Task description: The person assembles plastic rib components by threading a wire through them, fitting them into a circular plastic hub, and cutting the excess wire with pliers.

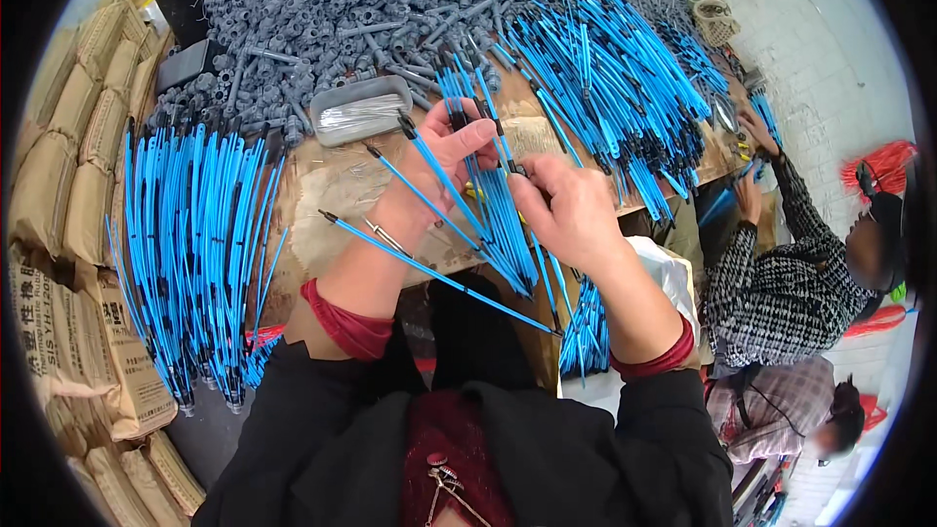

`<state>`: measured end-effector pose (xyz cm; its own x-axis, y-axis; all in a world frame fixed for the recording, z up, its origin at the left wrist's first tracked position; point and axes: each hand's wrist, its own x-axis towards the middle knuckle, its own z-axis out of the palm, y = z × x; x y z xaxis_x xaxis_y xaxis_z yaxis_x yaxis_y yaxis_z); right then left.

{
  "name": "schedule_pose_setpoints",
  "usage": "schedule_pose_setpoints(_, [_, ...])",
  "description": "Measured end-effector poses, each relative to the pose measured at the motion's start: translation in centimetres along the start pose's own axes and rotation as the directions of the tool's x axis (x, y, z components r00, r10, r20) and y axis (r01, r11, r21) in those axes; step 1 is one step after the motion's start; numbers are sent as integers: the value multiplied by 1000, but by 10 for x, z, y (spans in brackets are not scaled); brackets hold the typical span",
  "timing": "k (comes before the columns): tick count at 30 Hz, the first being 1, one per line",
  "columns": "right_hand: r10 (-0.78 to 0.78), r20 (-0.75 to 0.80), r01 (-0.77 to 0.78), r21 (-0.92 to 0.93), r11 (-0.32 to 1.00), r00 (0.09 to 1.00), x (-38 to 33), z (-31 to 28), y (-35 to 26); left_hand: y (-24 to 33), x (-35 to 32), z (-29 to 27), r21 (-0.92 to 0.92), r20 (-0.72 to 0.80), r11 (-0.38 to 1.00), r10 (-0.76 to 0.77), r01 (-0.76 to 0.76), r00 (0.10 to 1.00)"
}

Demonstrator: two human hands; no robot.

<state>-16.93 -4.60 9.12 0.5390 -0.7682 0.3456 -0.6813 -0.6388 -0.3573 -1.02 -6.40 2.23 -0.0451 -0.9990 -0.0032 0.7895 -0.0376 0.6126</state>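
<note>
My left hand (451, 151) is closed over the table's near edge, thumb across a thin blue stick with black fittings (505, 148). My right hand (571, 203) pinches the black section of this stick between thumb and fingers. Beneath and between my hands lie several similar blue sticks (503, 234), pointing toward me. Three loose ones splay out by my left wrist, one blue stick (439, 288) reaching across to the right. What exactly is under my right fingertips is hidden.
A heap of grey plastic parts (322, 20) covers the table's back. Blue sticks lie piled at left (185, 234) and right (595, 78). A grey tray (321, 124) holds thin metal pins. Paper sacks (59, 127) stack at left; a co-worker (781, 303) sits at right.
</note>
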Motion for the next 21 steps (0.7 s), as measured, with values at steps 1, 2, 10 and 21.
schedule_pose_setpoints(1, [22, 16, -22, -21, 1000, 1000, 0, 1, -2, 1, 1, -6, -2, 50, 1000, 6, -6, 999])
schedule_pose_setpoints(2, [23, 15, -23, -21, 1000, 1000, -2, 2, -3, 3, 3, -12, -3, 100, 1000, 13, -13, 995])
schedule_pose_setpoints(10, [53, -10, -53, 11, 999, 999, -4, 2, 3, 2, -2, 1, 28, 53, 999, 21, -22, 998])
schedule_pose_setpoints(21, [-54, 105, 30, 217, 976, 993, 7, -3, 14, 10, -9, 10, -142, 114, 988, -43, 59, 993])
